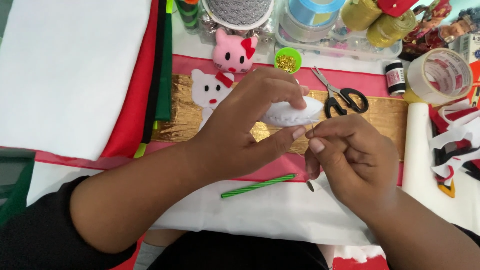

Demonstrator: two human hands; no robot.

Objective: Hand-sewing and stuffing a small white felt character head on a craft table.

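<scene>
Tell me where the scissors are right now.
In the head view the scissors lie on the gold cloth, up and right of the hands, just right of the white felt piece held by the left hand.

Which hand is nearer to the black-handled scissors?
The right hand: it sits just below the scissors. The left hand is farther to their left, holding the white felt piece.
</scene>
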